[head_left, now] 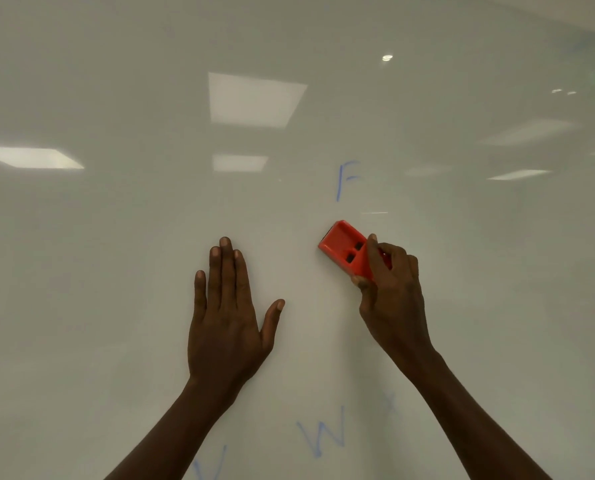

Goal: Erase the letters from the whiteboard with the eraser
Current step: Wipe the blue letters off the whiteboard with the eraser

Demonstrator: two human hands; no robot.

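A glossy whiteboard (116, 271) fills the whole view. My right hand (391, 292) grips an orange eraser (344, 247) by its lower end and holds it against the board. A blue letter F (346, 180) stands just above the eraser, apart from it. My left hand (226, 306) presses flat on the board, fingers straight, to the left of the eraser. A blue W (323, 433) is written low on the board between my forearms. A faint small x (389, 401) sits right of it, and part of another blue letter (209, 465) shows at the bottom edge.
Ceiling lights reflect off the board as pale patches, the largest (254, 98) above centre. Nothing else stands before the board.
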